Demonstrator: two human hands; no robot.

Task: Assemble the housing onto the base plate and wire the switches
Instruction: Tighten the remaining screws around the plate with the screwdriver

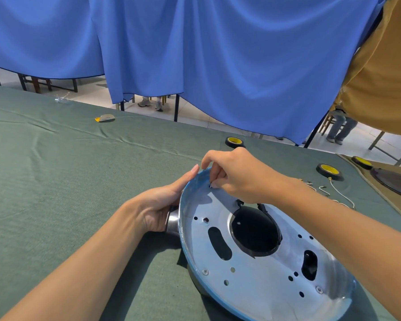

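We're not managing to read anything here, folks. The only candidates we're spotting are the yellow labels on the black tape rolls sitting on the desk [79,181]: one tape roll [234,142] by the far edge, a second tape roll [328,171] off to the right, and a third tape roll [362,162] just past it. If anything is printed on those labels, it's coming out too small and blurry for us. Same for the little yellow-and-white packet [105,118] further back: we're not making out any lettering on it.
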